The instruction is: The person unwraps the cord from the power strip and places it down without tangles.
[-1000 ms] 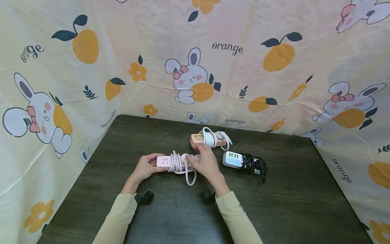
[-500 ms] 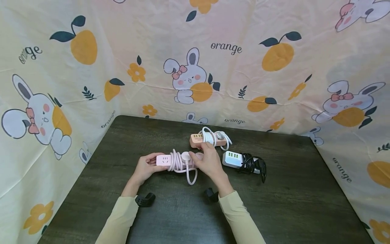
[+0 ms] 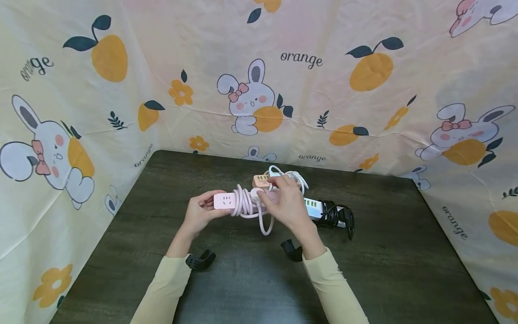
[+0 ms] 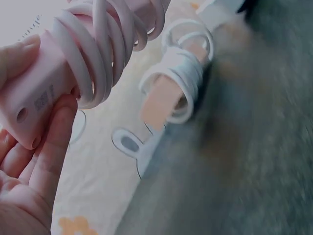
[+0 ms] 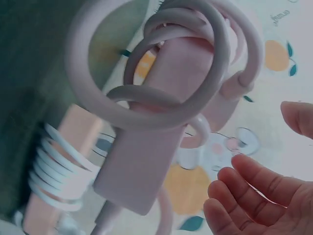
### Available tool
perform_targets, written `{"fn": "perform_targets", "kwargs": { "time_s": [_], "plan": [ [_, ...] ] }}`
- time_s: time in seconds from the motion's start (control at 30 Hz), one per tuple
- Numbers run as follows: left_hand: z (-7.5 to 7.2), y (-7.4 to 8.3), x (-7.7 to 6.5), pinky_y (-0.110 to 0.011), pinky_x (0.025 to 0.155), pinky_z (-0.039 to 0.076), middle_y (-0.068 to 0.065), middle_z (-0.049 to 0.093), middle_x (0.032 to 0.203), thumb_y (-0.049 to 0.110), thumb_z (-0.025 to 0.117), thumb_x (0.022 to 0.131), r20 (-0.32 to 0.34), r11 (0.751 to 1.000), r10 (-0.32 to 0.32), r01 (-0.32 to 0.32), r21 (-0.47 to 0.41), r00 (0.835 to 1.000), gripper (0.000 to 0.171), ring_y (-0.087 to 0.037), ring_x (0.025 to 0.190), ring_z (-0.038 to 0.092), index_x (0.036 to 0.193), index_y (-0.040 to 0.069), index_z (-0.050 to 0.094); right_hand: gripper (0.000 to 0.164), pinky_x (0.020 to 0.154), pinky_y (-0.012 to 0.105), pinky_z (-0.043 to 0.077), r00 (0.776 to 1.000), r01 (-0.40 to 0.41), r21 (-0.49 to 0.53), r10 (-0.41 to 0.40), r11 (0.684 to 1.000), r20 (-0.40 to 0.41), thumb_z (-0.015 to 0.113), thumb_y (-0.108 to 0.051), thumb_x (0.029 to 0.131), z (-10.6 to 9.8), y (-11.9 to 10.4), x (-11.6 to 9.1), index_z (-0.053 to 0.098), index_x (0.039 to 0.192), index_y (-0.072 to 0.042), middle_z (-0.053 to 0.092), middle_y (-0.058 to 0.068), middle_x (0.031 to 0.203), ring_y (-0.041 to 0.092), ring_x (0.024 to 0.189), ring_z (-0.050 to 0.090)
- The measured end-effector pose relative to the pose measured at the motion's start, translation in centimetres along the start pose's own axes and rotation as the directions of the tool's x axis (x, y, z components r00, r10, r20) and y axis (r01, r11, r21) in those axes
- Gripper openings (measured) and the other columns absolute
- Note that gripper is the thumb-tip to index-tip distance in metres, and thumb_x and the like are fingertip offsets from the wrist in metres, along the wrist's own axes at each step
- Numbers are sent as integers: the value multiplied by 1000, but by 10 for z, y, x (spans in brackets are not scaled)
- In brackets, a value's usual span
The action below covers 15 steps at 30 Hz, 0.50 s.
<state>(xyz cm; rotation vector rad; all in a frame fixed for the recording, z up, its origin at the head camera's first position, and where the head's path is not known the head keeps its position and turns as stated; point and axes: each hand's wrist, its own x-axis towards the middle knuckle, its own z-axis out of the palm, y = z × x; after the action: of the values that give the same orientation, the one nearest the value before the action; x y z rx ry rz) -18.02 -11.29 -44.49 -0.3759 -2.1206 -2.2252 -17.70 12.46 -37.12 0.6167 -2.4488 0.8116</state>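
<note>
A pink power strip (image 3: 224, 201) with its pale pink cord (image 3: 243, 202) wound round it is held up off the table. My left hand (image 3: 199, 210) grips its left end; in the left wrist view the thumb and fingers (image 4: 56, 132) pinch the strip's body. At the strip's right end is my right hand (image 3: 290, 204), hiding part of it in the head view. In the right wrist view that hand (image 5: 264, 196) has thumb and fingers spread apart, with nothing between them, beside the pink strip (image 5: 142, 166).
Behind the right hand lies an orange power strip (image 3: 260, 181) wrapped in white cord. A white power strip (image 3: 313, 208) with a black cord (image 3: 332, 213) lies to the right, partly hidden. The dark table (image 3: 404, 252) meets a patterned cloth (image 3: 315, 90) at its back and sides.
The pink power strip has risen and moved right with my left hand. My right hand has shifted right and up, now covering the left end of the white strip.
</note>
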Motion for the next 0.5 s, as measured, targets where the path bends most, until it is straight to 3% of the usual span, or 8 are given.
{"fn": "perform_targets", "kwargs": {
  "time_s": [0.17, 0.5],
  "plan": [
    [10, 11, 7, -23, 72, 53, -4, 65, 97, -14, 74, 68, 22, 997, 36, -34, -68, 999, 50, -11, 85, 63, 114, -15, 55, 35, 77, 39, 49, 999, -29, -28, 29, 999, 16, 72, -26, 81, -22, -7, 6, 64, 101, 1, 59, 12, 94, 26, 91, 54],
    [34, 31, 20, -25, 73, 54, -3, 65, 97, -16, 73, 68, 70, 985, 120, -110, -136, 990, 48, -14, 86, 63, 113, -15, 56, 36, 73, 39, 48, 998, -28, -33, 29, 999, 59, 73, -25, 79, -50, -8, 14, 65, 101, 2, 60, 14, 93, 27, 88, 53]
  ]
}}
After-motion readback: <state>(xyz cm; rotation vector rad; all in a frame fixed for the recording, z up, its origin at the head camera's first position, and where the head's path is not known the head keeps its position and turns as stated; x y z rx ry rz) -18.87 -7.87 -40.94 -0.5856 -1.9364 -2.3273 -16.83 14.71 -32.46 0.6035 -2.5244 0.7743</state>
